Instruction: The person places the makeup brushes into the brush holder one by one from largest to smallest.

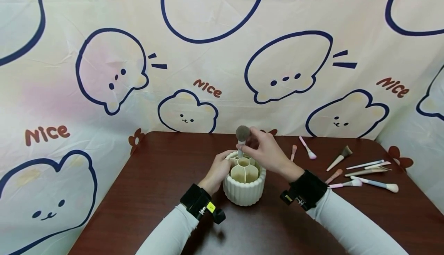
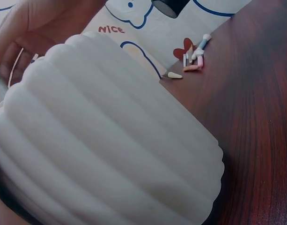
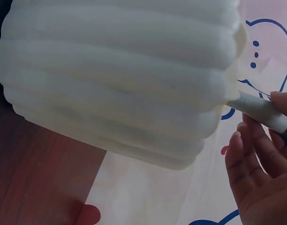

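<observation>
A white ribbed makeup brush holder [image 1: 244,193] with cream dividers stands upright on the table. My left hand [image 1: 219,170] grips its left side near the rim. Between the thumb and fingers of my right hand [image 1: 268,153] is a makeup brush [image 1: 242,133], pinched with its grey-brown bristles up. In the right wrist view, the pale handle [image 3: 255,110] slants down past the holder's rim; how deep it reaches is hidden. The holder's ribbed wall [image 2: 106,136] fills much of the left wrist view.
On the dark wooden table [image 1: 156,185], several brushes lie to the right, among them a pink-handled one [image 1: 308,148], a green-brown one [image 1: 340,158] and a blue-handled one [image 1: 376,183]. A patterned cloth [image 1: 229,66] hangs behind the table's back edge.
</observation>
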### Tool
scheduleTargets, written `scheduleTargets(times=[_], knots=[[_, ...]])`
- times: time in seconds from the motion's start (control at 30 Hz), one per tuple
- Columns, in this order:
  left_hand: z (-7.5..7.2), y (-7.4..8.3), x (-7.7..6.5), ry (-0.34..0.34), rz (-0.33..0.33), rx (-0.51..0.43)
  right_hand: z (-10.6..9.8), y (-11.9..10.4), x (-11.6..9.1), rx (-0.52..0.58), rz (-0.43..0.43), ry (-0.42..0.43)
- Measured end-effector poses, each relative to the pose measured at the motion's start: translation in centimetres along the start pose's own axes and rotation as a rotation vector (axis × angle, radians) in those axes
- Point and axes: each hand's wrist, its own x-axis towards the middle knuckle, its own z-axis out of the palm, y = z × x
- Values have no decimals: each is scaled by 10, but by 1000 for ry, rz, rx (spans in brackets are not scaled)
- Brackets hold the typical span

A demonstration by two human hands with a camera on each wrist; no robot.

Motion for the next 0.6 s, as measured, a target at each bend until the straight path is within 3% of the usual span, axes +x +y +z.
scheduleTargets(times=[0.3, 0.6], knots=[[-1, -1, 2, -5, -13, 5, 3, 6, 1, -32, 6, -80], [-1, -1, 0, -10, -25, 12, 9, 12, -2, -57, -12, -62]])
